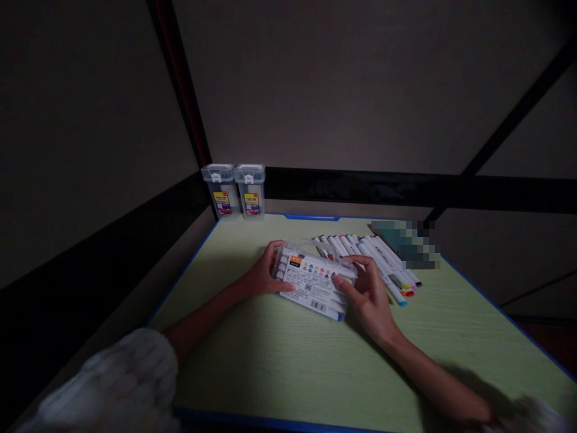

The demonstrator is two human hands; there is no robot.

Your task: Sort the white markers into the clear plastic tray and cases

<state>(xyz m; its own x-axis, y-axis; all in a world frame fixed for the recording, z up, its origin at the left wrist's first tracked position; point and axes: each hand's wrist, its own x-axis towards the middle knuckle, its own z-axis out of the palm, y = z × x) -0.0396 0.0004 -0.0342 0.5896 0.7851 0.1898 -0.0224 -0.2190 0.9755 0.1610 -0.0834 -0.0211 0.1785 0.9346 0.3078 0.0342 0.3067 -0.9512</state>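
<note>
A clear plastic marker case (311, 285) with a carry handle is tilted between my two hands over the table. Its printed label, with rows of coloured dots and a barcode, faces me, and white markers show inside. My left hand (265, 273) grips the case's left end, thumb along the front. On the right end, my right hand (367, 294) presses its thumb to the label, with fingers over the top edge. Several loose white markers (381, 258) with coloured ends lie just behind and to the right of the case.
Two lidded clear plastic boxes (250, 192) with yellow labels stand at the back left corner of the pale green table (252, 361). A blurred-out dark green item (403, 240) lies at the back right. Walls rise behind the table and on its left.
</note>
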